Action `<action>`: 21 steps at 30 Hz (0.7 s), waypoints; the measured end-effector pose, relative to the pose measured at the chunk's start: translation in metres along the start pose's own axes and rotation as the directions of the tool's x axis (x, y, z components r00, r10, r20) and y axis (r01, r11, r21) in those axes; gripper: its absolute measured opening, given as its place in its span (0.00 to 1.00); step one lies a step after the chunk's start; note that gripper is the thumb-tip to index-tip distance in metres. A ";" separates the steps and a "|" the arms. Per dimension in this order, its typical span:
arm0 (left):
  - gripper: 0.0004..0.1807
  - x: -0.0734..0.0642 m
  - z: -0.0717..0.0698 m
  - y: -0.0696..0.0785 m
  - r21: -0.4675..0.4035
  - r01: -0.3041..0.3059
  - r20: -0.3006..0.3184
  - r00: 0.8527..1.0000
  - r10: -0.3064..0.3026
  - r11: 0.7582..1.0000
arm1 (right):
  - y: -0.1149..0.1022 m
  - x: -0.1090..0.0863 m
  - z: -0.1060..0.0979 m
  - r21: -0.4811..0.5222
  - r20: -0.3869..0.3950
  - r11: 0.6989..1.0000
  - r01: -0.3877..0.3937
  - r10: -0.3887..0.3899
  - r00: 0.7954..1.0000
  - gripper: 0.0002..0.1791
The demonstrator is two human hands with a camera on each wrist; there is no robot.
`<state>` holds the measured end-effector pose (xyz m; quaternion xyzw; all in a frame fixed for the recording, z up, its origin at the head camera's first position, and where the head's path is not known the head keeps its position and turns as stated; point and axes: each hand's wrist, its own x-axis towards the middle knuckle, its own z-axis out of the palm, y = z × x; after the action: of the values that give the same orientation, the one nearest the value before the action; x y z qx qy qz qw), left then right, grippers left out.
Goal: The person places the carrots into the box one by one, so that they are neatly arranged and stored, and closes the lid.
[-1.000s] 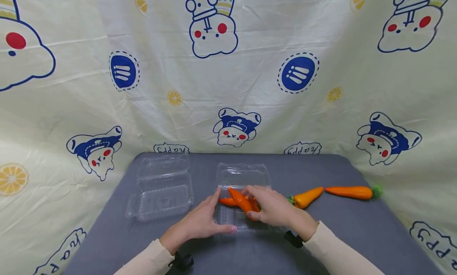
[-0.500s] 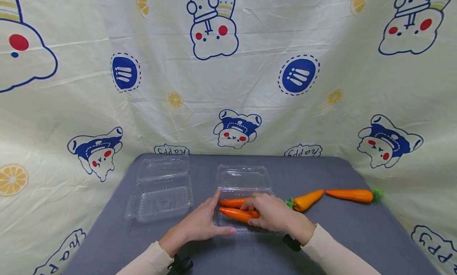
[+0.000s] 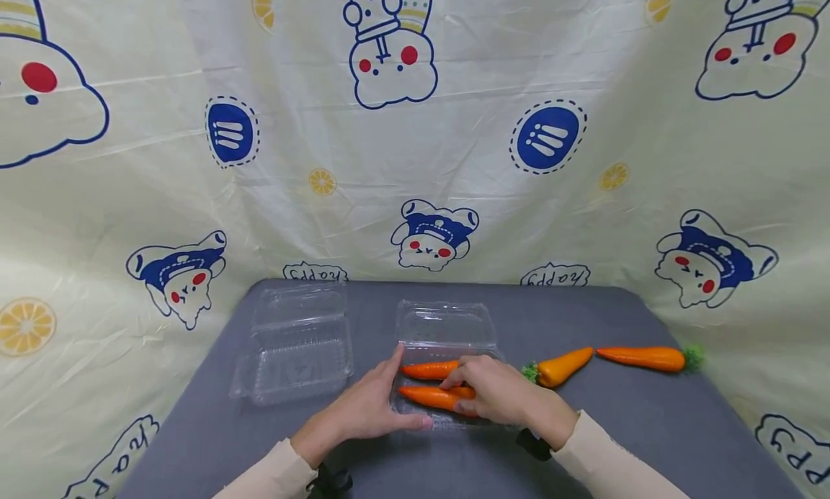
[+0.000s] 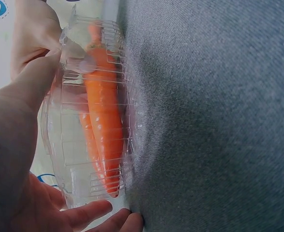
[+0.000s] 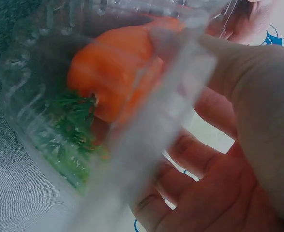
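My right hand (image 3: 498, 392) reaches into a clear plastic clamshell container (image 3: 446, 319) and pinches the nearer orange carrot (image 3: 420, 396). In the right wrist view the thumb lies against this carrot's thick end (image 5: 110, 65), beside its green leafy top (image 5: 67, 128). A second carrot (image 3: 424, 370) lies behind it, roughly parallel, both tips pointing left. Part of each carrot is hidden by the right hand. My left hand (image 3: 366, 405) rests at the container's left front corner, fingers stretched along the left side, thumb at the front rim. The container's lid stands open toward the back.
Another clear container (image 3: 298, 358), lid open, stands to the left. Right of the working container lie a yellow-orange carrot (image 3: 565, 367) and a longer orange carrot (image 3: 643, 358) with a green top. Behind the grey table (image 3: 454, 470) hangs a printed curtain (image 3: 454, 146).
The right hand has lowered the tilted carrot into the container, where it now lies in front of the other one. The left hand has stayed at the container's corner.
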<state>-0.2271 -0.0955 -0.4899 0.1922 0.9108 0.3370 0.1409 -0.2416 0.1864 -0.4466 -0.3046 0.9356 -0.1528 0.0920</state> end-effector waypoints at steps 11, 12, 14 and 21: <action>0.78 0.000 0.001 0.000 0.008 0.001 -0.006 1.000 -0.001 1.000 | -0.001 -0.002 -0.001 0.019 0.002 1.000 -0.011 0.011 1.000 0.16; 0.77 -0.001 0.002 0.000 0.005 0.002 -0.006 1.000 -0.001 1.000 | -0.001 -0.002 -0.001 0.024 -0.001 1.000 -0.011 0.011 1.000 0.16; 0.77 -0.001 0.002 -0.001 0.001 -0.001 -0.004 1.000 0.001 1.000 | -0.001 -0.003 -0.002 0.033 -0.019 0.999 -0.011 0.011 1.000 0.17; 0.77 0.001 0.001 -0.001 0.011 -0.021 -0.009 1.000 0.021 1.000 | 0.004 -0.004 -0.005 0.061 -0.117 0.997 -0.045 0.052 0.992 0.16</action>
<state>-0.2275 -0.0954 -0.4910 0.2009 0.9112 0.3343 0.1324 -0.2419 0.1926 -0.4432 -0.2694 0.9417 -0.1957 0.0486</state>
